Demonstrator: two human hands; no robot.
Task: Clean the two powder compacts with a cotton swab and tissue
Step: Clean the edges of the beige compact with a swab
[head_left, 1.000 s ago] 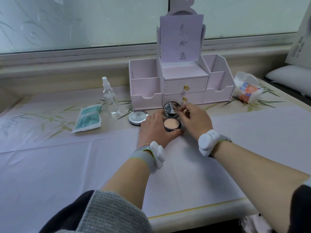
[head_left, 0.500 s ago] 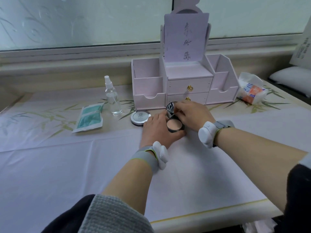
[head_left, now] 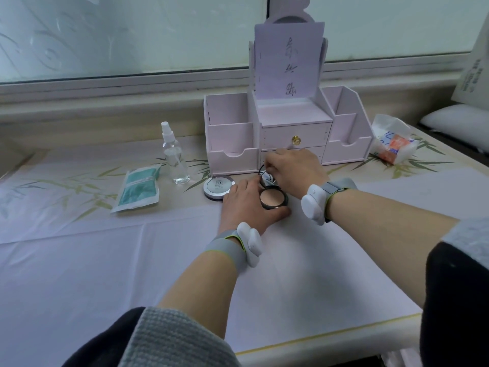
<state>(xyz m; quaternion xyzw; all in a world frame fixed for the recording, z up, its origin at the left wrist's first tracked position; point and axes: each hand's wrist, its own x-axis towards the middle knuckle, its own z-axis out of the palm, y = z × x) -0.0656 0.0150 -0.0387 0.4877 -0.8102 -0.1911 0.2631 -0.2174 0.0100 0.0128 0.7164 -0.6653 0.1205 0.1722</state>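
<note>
An open black powder compact (head_left: 273, 198) with a beige pan lies on the white cloth, its mirror lid (head_left: 266, 178) raised behind it. My left hand (head_left: 244, 206) grips the compact's base from the left, thumb along its near rim. My right hand (head_left: 293, 168) curls over the lid, fingertips pinched at the lid's upper left edge. The cotton swab it holds is hidden by the fingers. A second compact (head_left: 219, 185), closed with a silver lid, sits just left of my left hand. A tissue pack (head_left: 392, 144) lies at the far right.
A pink desk organizer (head_left: 232, 136) with drawers stands right behind my hands. A clear spray bottle (head_left: 175, 157) and a green packet (head_left: 139, 188) sit to the left. The table's front edge (head_left: 330, 333) is near my body.
My right hand moved left and over the mirror lid, now covering most of it and hiding the swab. My left hand stays on the compact's base.
</note>
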